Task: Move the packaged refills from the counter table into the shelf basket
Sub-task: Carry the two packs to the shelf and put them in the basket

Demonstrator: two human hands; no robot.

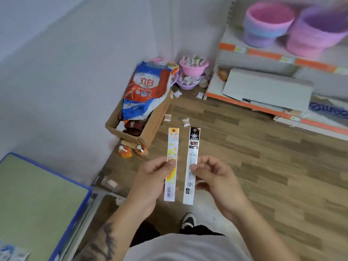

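Left hand (150,179): thumb and curled fingers pinch the yellow refill pack (171,164) at mid-length, pack upright. Right hand (214,178): thumb and forefinger pinch the black-topped refill pack (192,166) likewise; packs side by side, apart, held over wood floor (263,166). Pink basket (267,23) and purple basket (316,31) on upper shelf (263,53), contents not visible. Cardboard box (150,127) at wall holds a detergent bag (145,91). Blue-edged counter table (37,194) lower left, open floor between
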